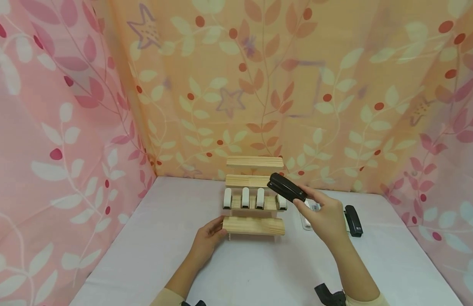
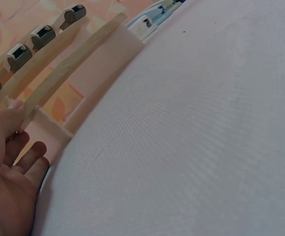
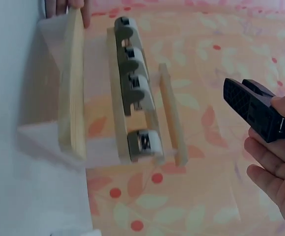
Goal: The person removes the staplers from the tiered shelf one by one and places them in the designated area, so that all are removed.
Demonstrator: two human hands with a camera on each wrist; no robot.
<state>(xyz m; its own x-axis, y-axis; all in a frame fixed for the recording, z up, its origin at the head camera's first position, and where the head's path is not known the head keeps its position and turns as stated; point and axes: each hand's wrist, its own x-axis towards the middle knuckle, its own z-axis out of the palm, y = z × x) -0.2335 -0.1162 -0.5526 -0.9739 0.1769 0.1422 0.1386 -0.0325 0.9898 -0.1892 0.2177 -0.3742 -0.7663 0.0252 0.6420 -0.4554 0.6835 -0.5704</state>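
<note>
A small tiered rack (image 1: 253,226) with pale wooden shelves stands on the table. My left hand (image 1: 206,241) grips the left end of its lowest shelf, the thumb on the wood and the other fingers bent beside the side panel in the left wrist view. Several white staplers (image 1: 245,198) stand in a row on the second shelf, with a wider gap before the rightmost one. Pinched between thumb and fingers of my right hand (image 1: 328,216) is a black stapler (image 1: 286,186). It is held in the air near the rack's upper right, its front end pointing up and left.
A second black stapler (image 1: 353,221) lies on the table right of my right hand. White items (image 1: 306,222) lie beside the rack, partly hidden by that hand. Leaf-patterned curtains (image 1: 221,140) enclose the white-covered table (image 1: 144,250) at the back and sides.
</note>
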